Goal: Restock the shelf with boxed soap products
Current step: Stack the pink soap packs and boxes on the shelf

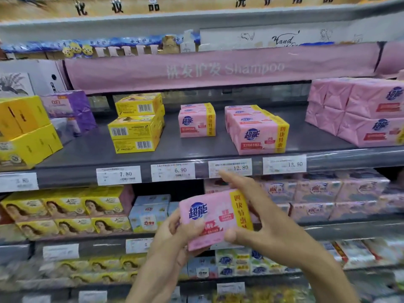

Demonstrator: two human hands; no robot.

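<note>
Though aslant, pink soap pack (215, 217) between left hand (172, 236) and right hand (265, 219).

Before me a pink Shampoo banner (225, 68) hangs below a white Hand sign (284, 39); 4 of the price tags (119, 174) read 7.80, 6.90, 12.80, 13.90.

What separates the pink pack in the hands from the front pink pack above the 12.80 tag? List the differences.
The held pack is gripped by the left hand and right hand below the shelf edge; the shelf pack rests on the grey shelf. The held pack is tilted; the shelf pack sits flat. The held pack is alone; the shelf pack fronts a row. Shared: pink wrap, blue logo, yellow band.
</note>
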